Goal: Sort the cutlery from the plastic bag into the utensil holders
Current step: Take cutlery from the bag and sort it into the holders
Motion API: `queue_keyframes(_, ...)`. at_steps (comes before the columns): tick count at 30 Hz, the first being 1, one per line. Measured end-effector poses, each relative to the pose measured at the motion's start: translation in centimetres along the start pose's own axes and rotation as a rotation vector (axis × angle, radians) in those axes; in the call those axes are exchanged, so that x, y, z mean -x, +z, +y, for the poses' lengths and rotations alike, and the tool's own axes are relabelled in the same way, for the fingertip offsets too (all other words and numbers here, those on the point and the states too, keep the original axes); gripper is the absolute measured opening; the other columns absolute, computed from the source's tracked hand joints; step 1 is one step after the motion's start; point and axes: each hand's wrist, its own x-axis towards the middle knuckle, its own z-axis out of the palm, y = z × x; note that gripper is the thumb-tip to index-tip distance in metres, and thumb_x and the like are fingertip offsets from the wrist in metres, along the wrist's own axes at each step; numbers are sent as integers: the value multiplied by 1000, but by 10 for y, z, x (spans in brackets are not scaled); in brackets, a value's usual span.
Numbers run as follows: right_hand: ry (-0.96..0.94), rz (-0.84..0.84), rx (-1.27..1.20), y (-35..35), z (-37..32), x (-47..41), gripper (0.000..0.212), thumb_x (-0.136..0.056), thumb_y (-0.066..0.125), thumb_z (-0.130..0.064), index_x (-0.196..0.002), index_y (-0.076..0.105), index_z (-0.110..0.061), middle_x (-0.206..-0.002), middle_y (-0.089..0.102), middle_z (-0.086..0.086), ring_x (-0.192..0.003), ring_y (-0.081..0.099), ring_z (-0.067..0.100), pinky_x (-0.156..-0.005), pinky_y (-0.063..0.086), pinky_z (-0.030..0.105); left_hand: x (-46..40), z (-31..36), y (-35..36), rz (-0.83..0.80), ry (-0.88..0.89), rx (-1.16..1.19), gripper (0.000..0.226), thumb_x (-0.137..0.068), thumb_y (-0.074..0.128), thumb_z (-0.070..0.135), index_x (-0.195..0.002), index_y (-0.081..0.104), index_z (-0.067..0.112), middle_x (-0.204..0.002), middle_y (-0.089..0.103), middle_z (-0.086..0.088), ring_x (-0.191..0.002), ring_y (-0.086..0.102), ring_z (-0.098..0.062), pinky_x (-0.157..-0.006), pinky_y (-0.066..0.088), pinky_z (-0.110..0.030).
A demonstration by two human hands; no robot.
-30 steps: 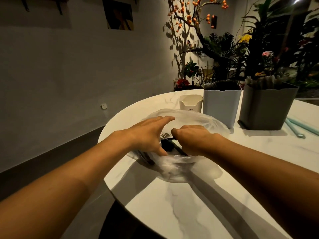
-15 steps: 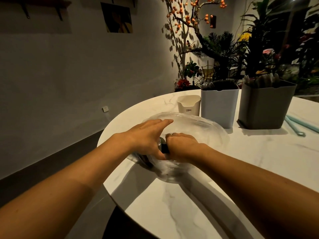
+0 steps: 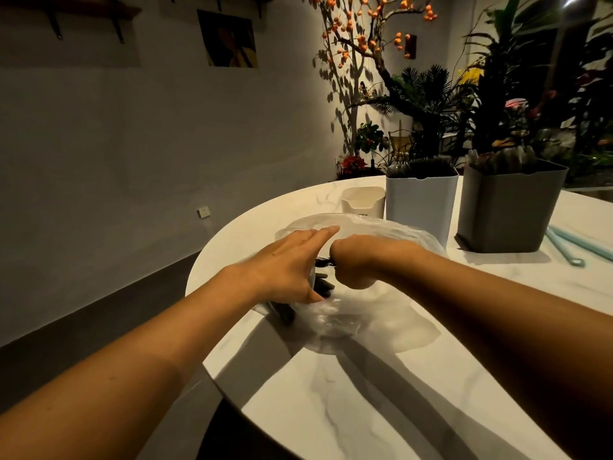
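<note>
A clear plastic bag (image 3: 351, 323) lies on the round marble table (image 3: 348, 403) with black cutlery (image 3: 321, 284) inside. My left hand (image 3: 285, 263) rests on the bag's left side, fingers straight and thumb at the opening. My right hand (image 3: 361, 260) reaches into the opening with its fingers curled down around black cutlery, the fingertips hidden. Behind the bag stand a small cream holder (image 3: 362, 201), a white holder (image 3: 419, 207) holding dark cutlery, and a grey holder (image 3: 507, 210) holding pale cutlery.
Two pale teal sticks (image 3: 570, 245) lie on the table right of the grey holder. The table's curved edge runs close by my left forearm. Potted plants and an orange-fruited tree stand beyond the table's far side.
My right hand has pushed deeper into the bag, so the black fork it gripped is now mostly hidden. My left hand stays on the bag. The view has shifted slightly.
</note>
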Motion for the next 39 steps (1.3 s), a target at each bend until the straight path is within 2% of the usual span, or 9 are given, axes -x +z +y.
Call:
queue_keyframes(6, 23, 82, -170, 35, -7, -12, 31, -87, 64, -44, -106, 60, -20, -87, 54, -1, -87, 54, 20, -75, 46, 32, 9, -1, -4, 4, 43, -65, 123, -74, 85, 47, -157, -5, 40, -162, 19, 4, -147, 20, -21, -117, 28, -37)
queue_keyframes(11, -19, 102, -156, 38, -13, -11, 36, -87, 64, -48, -110, 63, -21, -98, 61, 0, -87, 54, 20, -76, 47, 31, 14, -4, -2, 1, 13, -75, 121, -74, 83, 51, -157, -5, 39, -166, 10, 6, -151, 13, -23, -120, 25, -41)
queue_keyframes(15, -54, 123, 26, 22, -7, 3, 32, -95, 58, -36, -121, 58, -17, -106, 62, 3, -85, 50, 20, -76, 42, 32, 12, -3, 0, -4, -7, -65, 118, -77, 80, 52, -157, -6, 37, -167, 7, 5, -153, 11, -24, -120, 24, -41)
queue_keyframes(18, -61, 133, 137, 13, -1, 10, 29, -99, 53, -24, -127, 55, -15, -92, 55, 1, -78, 51, 18, -68, 40, 29, 5, 0, 3, 8, -8, -41, 117, -79, 79, 52, -157, -6, 37, -167, 8, 4, -153, 13, -25, -120, 24, -41)
queue_keyframes(27, 49, 12, -6, 7, 26, 28, 25, -98, 51, -15, -122, 58, -13, -72, 46, -2, -81, 52, 18, -73, 43, 29, -16, 17, 14, 120, 33, -25, 116, -71, 79, 63, -157, 4, 38, -164, 20, 3, -149, 23, -23, -118, 29, -42)
queue_keyframes(30, 77, 33, -123, 3, 41, 38, 21, -101, 43, -28, -106, 59, -15, -73, 48, -2, -81, 52, 19, -74, 44, 30, -19, 23, 16, 214, 91, 189, 79, -81, 71, 51, -146, 33, 31, -149, 44, 2, -132, 46, -19, -110, 44, -39)
queue_keyframes(33, 88, 78, -293, 3, 55, 43, 28, -101, 39, -40, -94, 55, -18, -85, 53, 1, -86, 53, 21, -81, 49, 34, -24, 33, 17, 489, 99, 577, 36, -87, 47, 42, -111, 59, 18, -114, 63, 2, -103, 59, -9, -91, 52, -32)
queue_keyframes(36, 122, 127, -429, 12, 71, 42, 30, -99, 39, -42, -94, 56, -18, -90, 56, 4, -86, 55, 21, -77, 50, 34, -36, 36, 22, 815, -50, 759, 50, -93, 34, 52, -93, 64, 12, -93, 68, 2, -92, 63, -9, -79, 52, -24)
queue_keyframes(39, 159, 144, -632, 20, 84, 37, 35, -98, 41, -36, -79, 60, -12, -79, 60, 7, -72, 53, 21, -64, 44, 31, -48, 31, 28, 915, -289, 834, 47, -103, 33, 42, -93, 65, 10, -94, 69, -1, -94, 63, -14, -75, 48, -21)
